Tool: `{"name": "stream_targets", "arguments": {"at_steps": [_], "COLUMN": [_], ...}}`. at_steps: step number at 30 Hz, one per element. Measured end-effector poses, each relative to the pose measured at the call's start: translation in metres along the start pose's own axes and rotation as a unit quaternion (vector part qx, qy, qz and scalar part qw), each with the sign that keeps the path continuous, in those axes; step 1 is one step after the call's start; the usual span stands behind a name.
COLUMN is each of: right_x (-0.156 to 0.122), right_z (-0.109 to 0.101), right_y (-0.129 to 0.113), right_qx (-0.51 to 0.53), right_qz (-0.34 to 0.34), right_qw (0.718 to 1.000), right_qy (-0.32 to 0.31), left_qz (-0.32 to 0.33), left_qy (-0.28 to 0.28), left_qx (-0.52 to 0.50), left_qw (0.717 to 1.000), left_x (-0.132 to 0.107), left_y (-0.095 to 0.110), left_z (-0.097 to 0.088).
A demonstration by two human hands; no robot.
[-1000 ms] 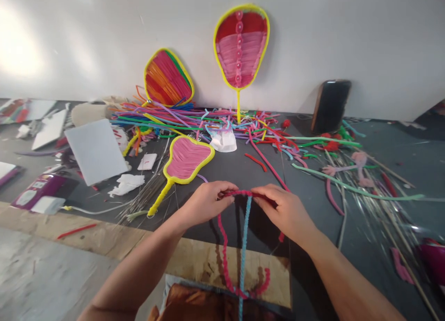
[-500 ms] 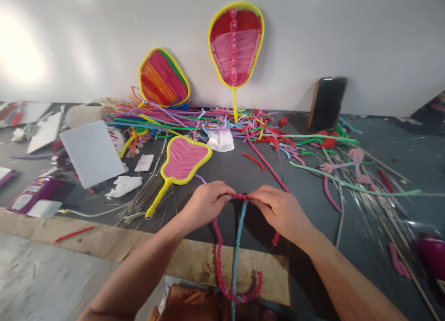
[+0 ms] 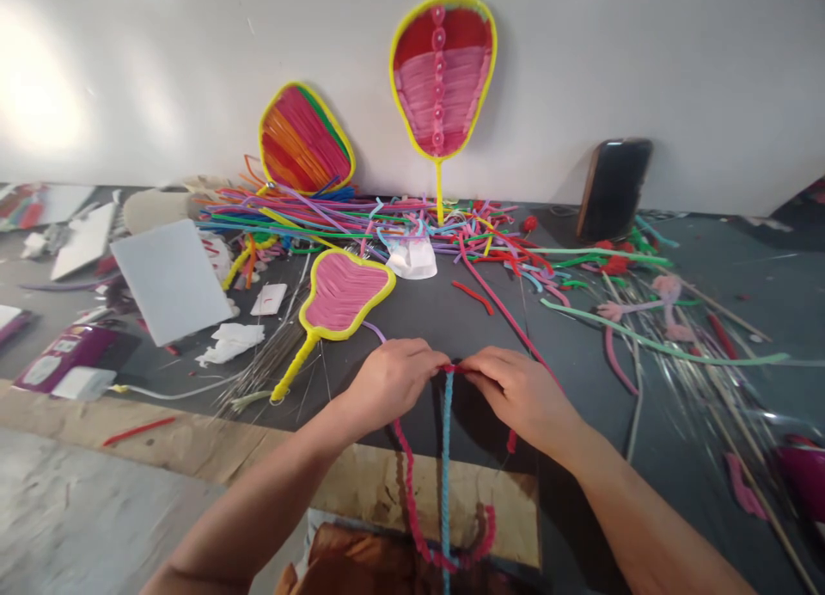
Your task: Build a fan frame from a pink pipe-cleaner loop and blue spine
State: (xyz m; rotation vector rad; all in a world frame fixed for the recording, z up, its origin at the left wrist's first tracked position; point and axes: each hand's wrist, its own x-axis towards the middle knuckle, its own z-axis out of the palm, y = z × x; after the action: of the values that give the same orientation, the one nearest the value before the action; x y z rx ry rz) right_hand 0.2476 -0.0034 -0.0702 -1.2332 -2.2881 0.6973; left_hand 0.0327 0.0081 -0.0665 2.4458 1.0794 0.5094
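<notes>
Dark, cluttered table (image 3: 418, 320)
From the near side: purple box (image 3: 61, 354) at ten o'clock, tissue (image 3: 230, 343) at eleven, pipe cleaners (image 3: 361, 223) at twelve, phone (image 3: 614, 191) at one, wires (image 3: 709, 397) at two.

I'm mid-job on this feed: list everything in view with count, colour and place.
Red-pink fuzzy strip: count unclear within the grip, red-pink, between and below the hands
Light-blue fuzzy strip: 1, light blue, hanging between the hands
Fan-shaped pieces: 3, yellow-rimmed, one on the table, two against the wall
Phone: 1, dark, upright at the wall, right
Fuzzy-stick pile: many, mixed colours, along the wall
Square panel: 1, pale, left
Crumpled tissue: 1, white, beside the panel
Purple box: 1, purple, far left
Small scraps: uncountable, mixed, scattered
Table: 1, dark grey, underneath
Wall: 1, whitish, behind
Left hand: 1, bare, pinching red-pink strip
Right hand: 1, bare, likewise
</notes>
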Motion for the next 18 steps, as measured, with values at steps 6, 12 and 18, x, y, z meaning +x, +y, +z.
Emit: {"name": "stream_targets", "arguments": {"at_steps": [6, 12, 18], "right_x": [-0.0018, -0.0012, 0.0], "right_z": [0.0048, 0.0044, 0.0009], "right_y": [0.0001, -0.0018, -0.0014], "right_qx": [-0.01, 0.001, 0.026], "right_qz": [-0.02, -0.012, 0.011], "right_qw": [1.0, 0.999, 0.999], "right_qy": [-0.019, -0.032, -0.02], "left_qz": [0.017, 0.017, 0.021], "left_qy": [-0.008, -0.008, -0.01], "left_qx": [0.032, 0.031, 0.011], "left_qw": [0.999, 0.999, 1.0], "left_x": [0.0006, -0.0003, -0.0002], "left_y": [0.0018, 0.0031, 0.0023], "left_z": [0.0019, 0.0029, 0.0013]}}
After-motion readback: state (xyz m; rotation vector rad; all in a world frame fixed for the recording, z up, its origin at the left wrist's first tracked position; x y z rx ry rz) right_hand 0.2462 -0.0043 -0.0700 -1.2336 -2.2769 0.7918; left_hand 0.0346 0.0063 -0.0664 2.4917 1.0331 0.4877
